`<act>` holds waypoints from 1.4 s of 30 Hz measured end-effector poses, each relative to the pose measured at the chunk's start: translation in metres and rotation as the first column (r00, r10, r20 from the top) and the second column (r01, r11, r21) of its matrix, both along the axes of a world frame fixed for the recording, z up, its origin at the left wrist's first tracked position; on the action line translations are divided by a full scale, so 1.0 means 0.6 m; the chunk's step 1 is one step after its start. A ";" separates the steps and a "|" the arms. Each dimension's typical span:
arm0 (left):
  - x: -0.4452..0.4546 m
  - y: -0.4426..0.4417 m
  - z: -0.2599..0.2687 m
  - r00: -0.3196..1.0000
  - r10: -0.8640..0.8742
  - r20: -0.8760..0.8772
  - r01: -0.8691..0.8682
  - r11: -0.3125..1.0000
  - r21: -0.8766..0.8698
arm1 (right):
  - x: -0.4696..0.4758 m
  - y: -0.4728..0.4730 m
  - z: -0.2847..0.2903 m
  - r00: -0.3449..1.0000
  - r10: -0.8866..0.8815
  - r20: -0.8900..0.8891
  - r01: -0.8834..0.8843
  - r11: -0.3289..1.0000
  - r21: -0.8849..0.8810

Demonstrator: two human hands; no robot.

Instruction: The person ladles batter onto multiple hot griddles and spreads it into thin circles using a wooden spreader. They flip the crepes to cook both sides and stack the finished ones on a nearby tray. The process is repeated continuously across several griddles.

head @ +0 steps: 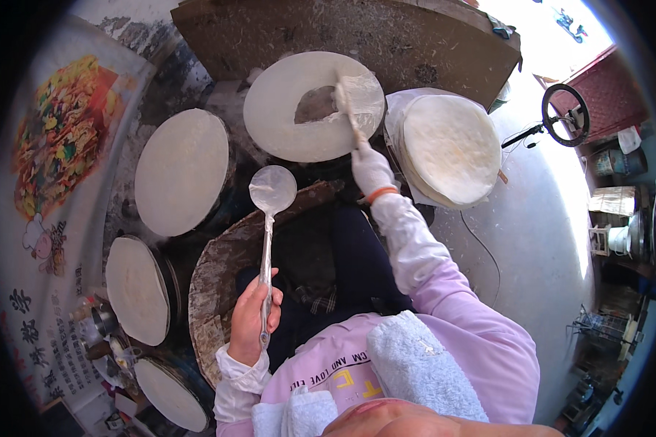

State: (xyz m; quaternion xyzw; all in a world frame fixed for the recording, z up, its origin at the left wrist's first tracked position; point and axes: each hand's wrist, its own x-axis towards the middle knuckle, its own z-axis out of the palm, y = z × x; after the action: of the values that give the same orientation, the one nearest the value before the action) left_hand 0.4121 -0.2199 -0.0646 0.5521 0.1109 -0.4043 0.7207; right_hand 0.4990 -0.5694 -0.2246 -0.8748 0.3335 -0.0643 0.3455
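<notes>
My left hand (251, 317) grips the handle of a metal ladle (273, 188), whose bowl is coated with pale batter. My right hand (373, 170), in a white glove with an orange band at the wrist, holds a wooden-handled spreader (352, 120). The spreader's far end, blurred, touches a ring of pale batter (273, 117) on a round griddle. Within that ring the dark griddle surface (317, 105) shows. Right of this griddle lies a stack of round thin flatbreads (451, 147). Another pale round sheet (181, 172) covers the griddle to the left.
Two more griddles carry pale rounds, one at left (138, 289) and one lower left (170, 394). A curved, crusted board (213, 295) runs between them and my legs. A brown panel (350, 38) stands behind. At right is a ring light (566, 114); a printed banner (65, 164) hangs left.
</notes>
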 end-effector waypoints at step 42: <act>0.336 -0.178 -0.111 0.930 -0.102 0.354 0.063 0.991 0.119 | -0.121 -0.093 -0.032 0.967 -0.006 0.256 -0.059 0.968 0.244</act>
State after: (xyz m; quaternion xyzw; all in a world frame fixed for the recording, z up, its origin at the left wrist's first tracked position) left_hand 0.6137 -0.3269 -0.1315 0.6582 -0.0246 -0.3203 0.6809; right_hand 0.4263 -0.6251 -0.2438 -0.8132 0.2797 -0.1291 0.4938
